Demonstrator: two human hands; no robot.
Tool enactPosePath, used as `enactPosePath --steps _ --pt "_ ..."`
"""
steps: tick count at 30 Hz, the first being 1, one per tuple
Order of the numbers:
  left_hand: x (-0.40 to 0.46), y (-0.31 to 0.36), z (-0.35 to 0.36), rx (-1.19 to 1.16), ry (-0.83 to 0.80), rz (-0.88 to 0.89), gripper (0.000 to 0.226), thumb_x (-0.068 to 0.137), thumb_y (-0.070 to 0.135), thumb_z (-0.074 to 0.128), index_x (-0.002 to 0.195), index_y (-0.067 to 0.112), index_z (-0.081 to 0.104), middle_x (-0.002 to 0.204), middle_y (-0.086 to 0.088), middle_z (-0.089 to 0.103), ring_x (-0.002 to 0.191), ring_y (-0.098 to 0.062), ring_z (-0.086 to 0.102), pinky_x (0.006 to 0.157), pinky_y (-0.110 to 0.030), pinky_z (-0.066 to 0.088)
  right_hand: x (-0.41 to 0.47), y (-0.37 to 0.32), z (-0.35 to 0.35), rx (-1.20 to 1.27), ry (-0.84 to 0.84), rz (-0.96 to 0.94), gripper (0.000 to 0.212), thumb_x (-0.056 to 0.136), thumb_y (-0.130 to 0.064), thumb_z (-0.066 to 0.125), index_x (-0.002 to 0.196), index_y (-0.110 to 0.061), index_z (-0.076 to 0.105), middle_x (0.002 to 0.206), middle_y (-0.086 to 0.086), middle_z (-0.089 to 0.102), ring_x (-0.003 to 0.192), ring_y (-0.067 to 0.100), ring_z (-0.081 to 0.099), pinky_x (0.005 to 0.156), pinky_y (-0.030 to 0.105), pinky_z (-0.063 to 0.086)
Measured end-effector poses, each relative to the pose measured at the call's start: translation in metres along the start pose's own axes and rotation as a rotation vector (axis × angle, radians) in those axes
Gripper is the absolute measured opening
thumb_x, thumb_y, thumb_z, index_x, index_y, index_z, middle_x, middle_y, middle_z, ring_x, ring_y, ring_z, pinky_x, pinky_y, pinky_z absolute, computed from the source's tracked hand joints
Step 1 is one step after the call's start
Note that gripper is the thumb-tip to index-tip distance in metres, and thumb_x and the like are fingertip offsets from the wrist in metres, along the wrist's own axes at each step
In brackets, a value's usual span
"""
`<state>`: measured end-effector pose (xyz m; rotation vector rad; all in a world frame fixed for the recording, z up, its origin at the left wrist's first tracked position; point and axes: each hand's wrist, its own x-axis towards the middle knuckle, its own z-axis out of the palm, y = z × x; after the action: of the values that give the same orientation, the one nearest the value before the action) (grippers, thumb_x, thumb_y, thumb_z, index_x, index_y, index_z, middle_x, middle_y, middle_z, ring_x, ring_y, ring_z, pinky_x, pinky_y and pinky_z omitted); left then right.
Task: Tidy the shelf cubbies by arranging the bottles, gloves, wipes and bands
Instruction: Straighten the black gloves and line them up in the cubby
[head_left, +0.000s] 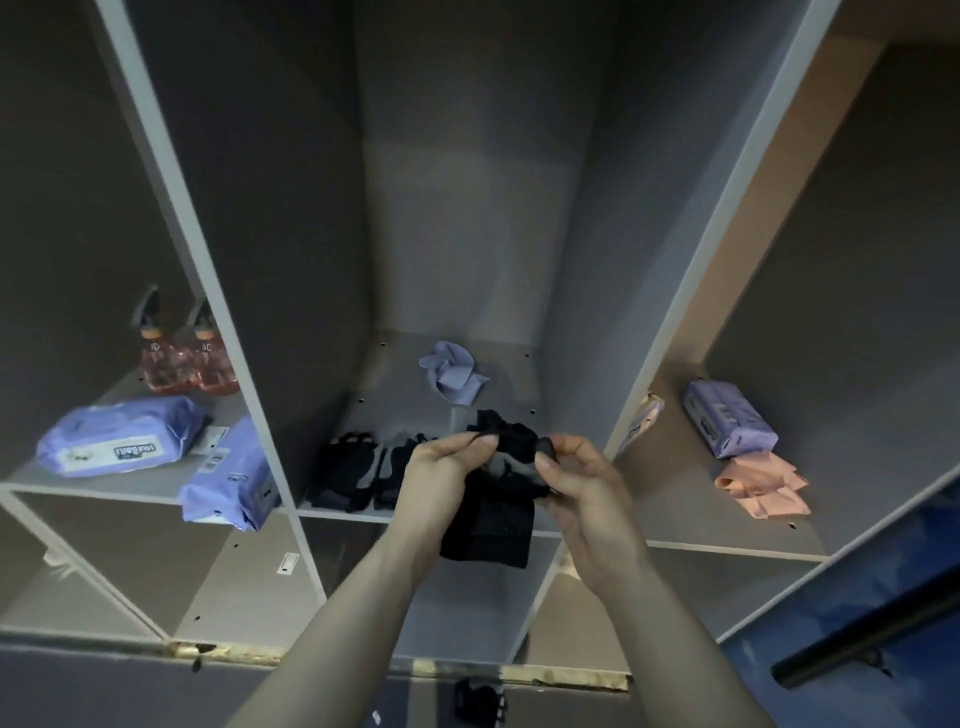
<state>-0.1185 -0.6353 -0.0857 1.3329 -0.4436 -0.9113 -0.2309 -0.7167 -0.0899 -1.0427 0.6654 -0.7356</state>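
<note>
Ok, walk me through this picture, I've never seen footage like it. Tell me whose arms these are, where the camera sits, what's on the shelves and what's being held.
There is no machine here. The camera is worn on a person's head and looks down at their own arms. The left hand and right hand together grip a black and grey glove in front of the middle cubby. In that cubby lie more dark gloves and a crumpled lilac band. The left cubby holds two pink spray bottles and two purple wipe packs. The right cubby holds another wipe pack and a pink band. One more dark item lies on the floor below; it is too dim to identify.
</note>
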Motion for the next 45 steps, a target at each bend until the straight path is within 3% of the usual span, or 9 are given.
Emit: enactPosePath --steps 5,10,19,23,26,31,35,40,45 --pt "0.004 0.012 -0.026 -0.018 -0.025 -0.026 0.022 0.091 0.02 0.061 0.089 0.002 0.074 0.084 -0.018 0.073 0.073 -0.026 0.069 0.071 -0.032 0.055 0.004 -0.001 0.026 0.195 -0.183 0.027 0.028 0.078 -0.009 0.054 0.105 -0.007 0.055 0.098 0.013 0.065 0.087 0.022 0.063 0.078 0.03 0.046" --pt "0.011 0.018 -0.057 0.028 -0.091 -0.044 0.026 0.091 0.024 0.061 0.092 0.001 0.074 0.092 -0.023 0.072 0.08 -0.031 0.068 0.078 -0.039 0.054 0.012 0.012 0.053 0.336 -0.161 0.048 0.025 0.078 -0.011 0.053 0.102 -0.012 0.058 0.095 0.01 0.066 0.086 0.022 0.063 0.074 0.028 0.05" --pt "0.019 0.031 -0.114 -0.183 -0.055 -0.067 0.02 0.088 0.018 0.063 0.094 0.001 0.073 0.096 -0.023 0.07 0.088 -0.032 0.066 0.091 -0.044 0.049 0.02 0.037 0.114 -0.218 -0.052 -0.269 0.022 0.091 0.01 0.048 0.093 -0.012 0.055 0.08 0.002 0.064 0.071 0.002 0.061 0.068 0.013 0.049" --pt "0.025 0.033 -0.124 -0.086 0.048 0.042 0.019 0.088 0.023 0.065 0.076 0.013 0.076 0.085 -0.014 0.074 0.088 -0.03 0.068 0.093 -0.045 0.049 0.016 0.049 0.124 -0.482 0.171 -0.421 0.019 0.086 -0.004 0.065 0.085 -0.021 0.055 0.087 0.002 0.06 0.076 0.0 0.056 0.074 0.012 0.044" --pt "0.025 0.031 -0.126 -0.031 0.115 0.129 0.02 0.088 0.026 0.066 0.074 0.018 0.077 0.087 -0.008 0.075 0.091 -0.025 0.07 0.094 -0.043 0.051 0.003 0.053 0.127 -0.509 0.325 -0.493 0.022 0.083 -0.022 0.07 0.07 -0.018 0.053 0.072 -0.001 0.053 0.063 0.003 0.045 0.064 0.012 0.038" --pt "0.025 0.031 -0.125 -0.079 0.127 0.04 0.027 0.088 0.025 0.065 0.064 0.02 0.075 0.076 -0.006 0.074 0.076 -0.019 0.068 0.083 -0.036 0.052 -0.002 0.054 0.138 -0.483 0.191 -0.254 0.028 0.075 -0.032 0.076 0.071 -0.011 0.059 0.061 -0.002 0.051 0.053 0.003 0.045 0.052 0.013 0.039" --pt "0.031 0.036 -0.131 -0.154 0.051 -0.077 0.018 0.086 0.021 0.063 0.084 0.009 0.076 0.088 -0.016 0.074 0.086 -0.03 0.07 0.088 -0.041 0.052 0.01 0.048 0.136 -0.408 0.103 -0.154 0.01 0.084 -0.009 0.068 0.077 -0.008 0.061 0.062 -0.002 0.054 0.047 -0.004 0.048 0.047 0.007 0.038" --pt "0.04 0.038 -0.129 -0.21 0.008 -0.137 0.022 0.09 0.019 0.057 0.092 0.004 0.073 0.081 -0.014 0.074 0.075 -0.025 0.07 0.07 -0.03 0.053 0.031 0.043 0.128 -0.358 0.095 -0.129 0.02 0.086 0.003 0.062 0.074 -0.013 0.064 0.056 -0.008 0.06 0.048 -0.002 0.05 0.047 0.009 0.039" --pt "0.05 0.039 -0.124 -0.27 0.035 -0.11 0.027 0.091 0.02 0.058 0.101 -0.002 0.071 0.097 -0.021 0.072 0.09 -0.032 0.069 0.087 -0.039 0.054 0.043 0.036 0.125 -0.279 0.033 -0.092 0.019 0.088 0.004 0.059 0.08 -0.012 0.064 0.057 -0.008 0.061 0.053 0.004 0.05 0.046 0.012 0.037"
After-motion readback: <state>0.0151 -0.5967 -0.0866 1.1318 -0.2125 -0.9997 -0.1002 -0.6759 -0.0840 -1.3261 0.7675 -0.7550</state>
